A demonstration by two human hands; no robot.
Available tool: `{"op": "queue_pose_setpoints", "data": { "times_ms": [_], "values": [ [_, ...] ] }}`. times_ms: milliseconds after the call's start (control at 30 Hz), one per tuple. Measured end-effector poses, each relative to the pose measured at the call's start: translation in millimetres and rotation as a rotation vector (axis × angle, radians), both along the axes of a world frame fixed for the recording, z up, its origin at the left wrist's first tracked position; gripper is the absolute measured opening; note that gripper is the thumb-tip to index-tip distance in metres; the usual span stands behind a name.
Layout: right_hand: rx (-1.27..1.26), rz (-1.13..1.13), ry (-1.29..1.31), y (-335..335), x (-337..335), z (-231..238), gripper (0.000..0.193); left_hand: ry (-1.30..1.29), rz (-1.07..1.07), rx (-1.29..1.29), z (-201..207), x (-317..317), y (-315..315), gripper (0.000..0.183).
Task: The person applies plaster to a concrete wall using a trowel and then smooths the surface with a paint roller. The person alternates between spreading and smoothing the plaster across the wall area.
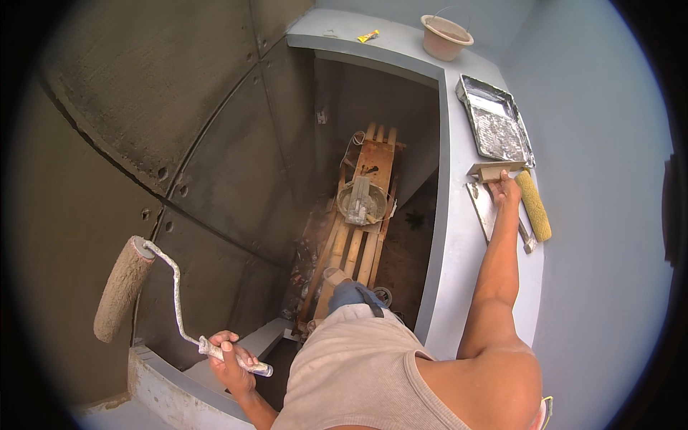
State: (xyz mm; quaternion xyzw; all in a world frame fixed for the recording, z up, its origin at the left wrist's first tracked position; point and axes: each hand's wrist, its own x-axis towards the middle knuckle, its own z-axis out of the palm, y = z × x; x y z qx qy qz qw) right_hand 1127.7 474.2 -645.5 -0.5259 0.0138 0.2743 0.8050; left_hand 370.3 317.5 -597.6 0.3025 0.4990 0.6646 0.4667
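Note:
My left hand [235, 362] is closed around the white handle of a paint roller [122, 290]. Its thick, dirty beige sleeve is up beside the grey cement wall, close to it; I cannot tell whether they touch. Over on the pale ledge, my right hand [506, 189] has its fingers on a tan, block-shaped tool [494, 170], whose exact kind is not clear. Partly under that hand and forearm lies a flat metal trowel blade [481, 204]. A yellow roller [534, 206] rests just right of the hand, and a paint-smeared black tray [494, 120] sits beyond it.
Farther along the ledge stand a beige bucket [446, 37] and a small yellow packet [368, 36]. Below the opening, a bamboo and plank scaffold [353, 251] carries a round bucket [351, 204] with a grey tool across it. The ledge edge drops off between me and the wall.

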Motion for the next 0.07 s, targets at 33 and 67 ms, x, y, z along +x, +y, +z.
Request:
{"op": "queue_pose_setpoints", "data": {
  "times_ms": [33, 67],
  "values": [
    [-0.248, 0.052, -0.099, -8.4, 1.7, 1.8, 0.039, -0.002, -0.022, 0.006, -2.0, 5.5, 2.5, 0.023],
    [-0.498, 0.111, -0.197, -15.7, -8.3, 12.9, 0.040, 0.007, -0.029, 0.006, -4.3, 9.8, 3.5, 0.024]
  ]
}}
